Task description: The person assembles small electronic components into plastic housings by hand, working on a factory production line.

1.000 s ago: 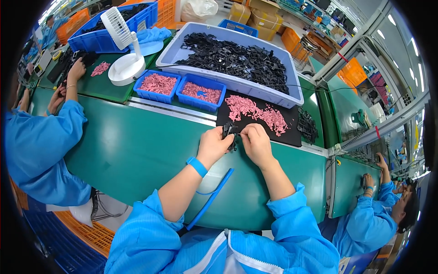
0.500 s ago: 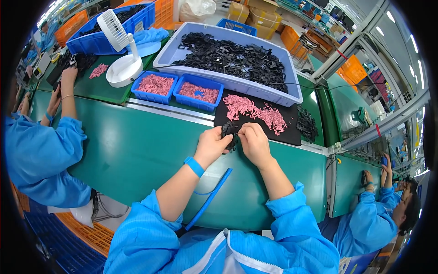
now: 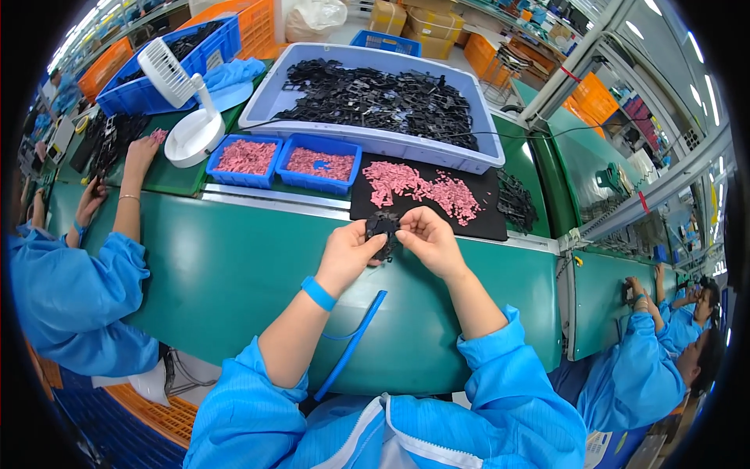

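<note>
My left hand point(image 3: 348, 252) is closed on a black plastic part point(image 3: 383, 227), thumb across its face, held over the near edge of a black mat. My right hand point(image 3: 428, 238) pinches at the part's right side; whether a small piece sits between its fingertips is too small to tell. Just beyond my hands, loose pink pieces point(image 3: 391, 181) lie in two heaps on the black mat point(image 3: 488, 225). A blue band circles my left wrist, and a blue strap point(image 3: 353, 344) lies on the green table below my hands.
Two blue trays point(image 3: 319, 181) of pink pieces stand left of the mat. Behind them a large pale bin point(image 3: 486, 156) holds many black parts. A white fan point(image 3: 187, 141) stands to the left. More black parts point(image 3: 514, 202) lie right of the mat. Co-workers sit at both sides.
The black part is turned so more of its face shows. My right fingers have shifted to its right edge. The whole view has swung slightly; the left co-worker's hand has reached toward pink pieces.
</note>
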The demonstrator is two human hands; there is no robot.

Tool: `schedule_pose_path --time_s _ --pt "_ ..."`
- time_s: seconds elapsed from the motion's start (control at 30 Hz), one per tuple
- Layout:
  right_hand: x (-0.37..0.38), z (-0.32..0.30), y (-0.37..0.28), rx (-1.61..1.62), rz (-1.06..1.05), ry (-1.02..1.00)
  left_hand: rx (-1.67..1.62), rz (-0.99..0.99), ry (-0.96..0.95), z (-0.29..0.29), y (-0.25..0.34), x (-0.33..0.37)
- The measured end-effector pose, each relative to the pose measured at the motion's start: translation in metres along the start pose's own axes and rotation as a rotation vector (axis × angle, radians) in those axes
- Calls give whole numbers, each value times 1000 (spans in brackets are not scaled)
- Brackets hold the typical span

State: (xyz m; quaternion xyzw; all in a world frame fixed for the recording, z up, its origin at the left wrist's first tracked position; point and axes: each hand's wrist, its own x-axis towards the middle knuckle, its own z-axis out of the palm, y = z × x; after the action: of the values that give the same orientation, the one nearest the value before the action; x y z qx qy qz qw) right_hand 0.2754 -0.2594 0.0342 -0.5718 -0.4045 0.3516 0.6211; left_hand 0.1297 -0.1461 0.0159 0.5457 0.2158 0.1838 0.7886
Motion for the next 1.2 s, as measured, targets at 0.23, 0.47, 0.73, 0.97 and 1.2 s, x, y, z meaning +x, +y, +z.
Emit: schedule_pose_path --time_s 0.23,0.47,0.73,0.97,1.2 --pt "1 -8 4 -47 21 -3 9 -37 -4 4 6 -3" --pt "38 -98 -21 -663 -150 535 -10 -78 86 -4 10 -6" --pt "69 -250 -2 -1556 279 581 -35 -86 80 -4 8 -3" --pt "74 -260 -7 -1555 286 558 -48 -81 66 -3 7 -4" --pt "41 -233 -34 -994 80 785 -66 -40 111 2 4 0"
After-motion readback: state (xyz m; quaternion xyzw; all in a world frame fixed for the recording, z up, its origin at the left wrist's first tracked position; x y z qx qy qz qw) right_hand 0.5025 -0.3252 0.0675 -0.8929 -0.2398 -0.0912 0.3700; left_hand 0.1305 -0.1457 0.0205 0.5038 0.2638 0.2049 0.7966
